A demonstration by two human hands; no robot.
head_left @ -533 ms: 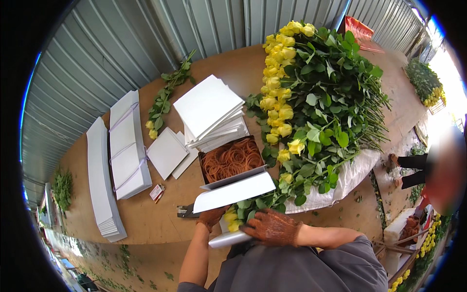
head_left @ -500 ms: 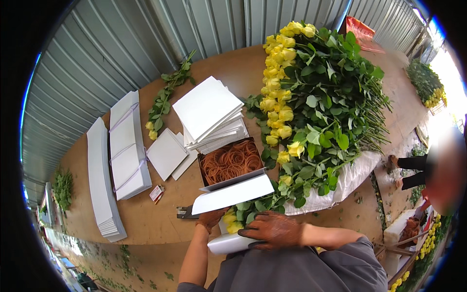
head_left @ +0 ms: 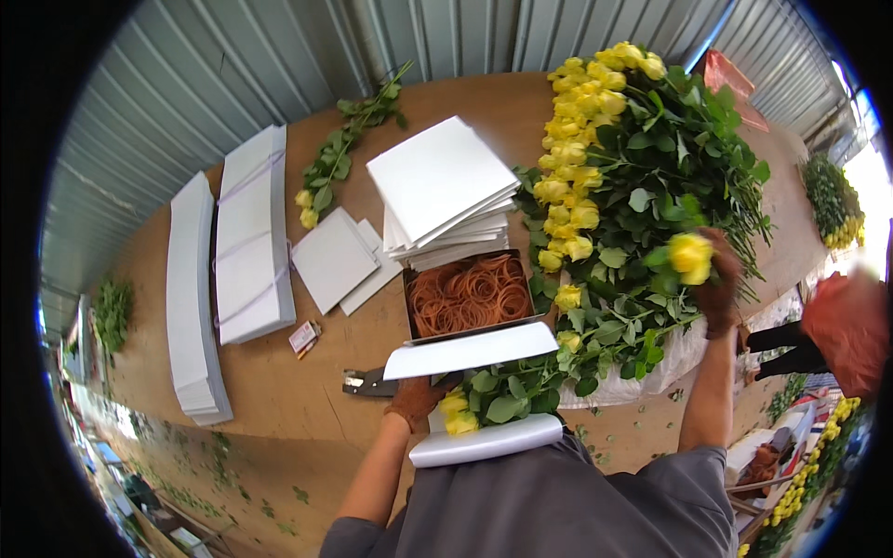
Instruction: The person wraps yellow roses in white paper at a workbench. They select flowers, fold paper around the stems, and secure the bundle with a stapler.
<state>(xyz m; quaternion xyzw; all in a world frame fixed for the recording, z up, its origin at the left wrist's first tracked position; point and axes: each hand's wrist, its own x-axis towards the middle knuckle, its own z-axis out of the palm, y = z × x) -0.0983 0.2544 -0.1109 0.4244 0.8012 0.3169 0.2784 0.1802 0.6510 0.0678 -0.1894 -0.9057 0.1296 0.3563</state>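
My right hand [head_left: 716,288], in a brown glove, is raised at the right over the big pile of roses [head_left: 670,167]. Its fingers close on a single yellow rose [head_left: 690,259], bloom facing me. Low in the middle, my gloved left hand [head_left: 414,402] grips the left end of a curved white sheet [head_left: 474,352]; its fingertips are partly hidden. Beside that hand, yellow roses [head_left: 458,414] with leafy stems lie between this raised edge and a rolled white edge [head_left: 488,441] against my body. A dark hand tool [head_left: 367,381] lies left of the sheet.
Behind the sheet sits a box of brown rubber bands [head_left: 470,298], with a stack of white boards [head_left: 442,181] beyond. Bundled long white sheets [head_left: 251,242] lie left, near a small packet [head_left: 303,337]. Another person [head_left: 842,325] stands at the right.
My right hand has left the rolled white edge, moved right and up to the pile, and now holds a yellow rose. My left hand remains at the sheet. The view has shifted slightly.
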